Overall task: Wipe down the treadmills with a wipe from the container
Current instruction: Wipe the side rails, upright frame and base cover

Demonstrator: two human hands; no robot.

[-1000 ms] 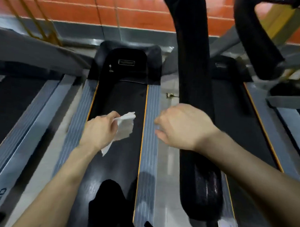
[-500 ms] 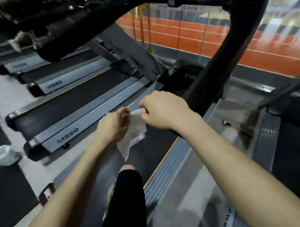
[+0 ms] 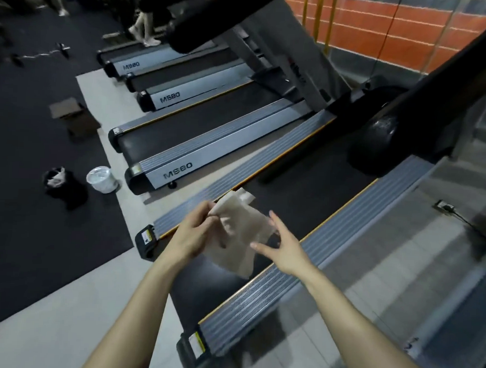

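Pale wipe (image 3: 238,233) hangs pinched in the left hand (image 3: 193,234) above a treadmill (image 3: 305,191). Right hand (image 3: 285,251), fingers straight and spread, is at its edge.

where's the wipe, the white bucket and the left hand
wipe (image 3: 238,236): head view, middle of the hanging sheet
white bucket (image 3: 105,186): head view, its side wall
left hand (image 3: 195,229): head view, back of the hand

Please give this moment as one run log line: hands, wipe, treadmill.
left hand: pinches wipe by top corner | right hand: open, beside wipe | wipe: hangs loose over treadmill belt
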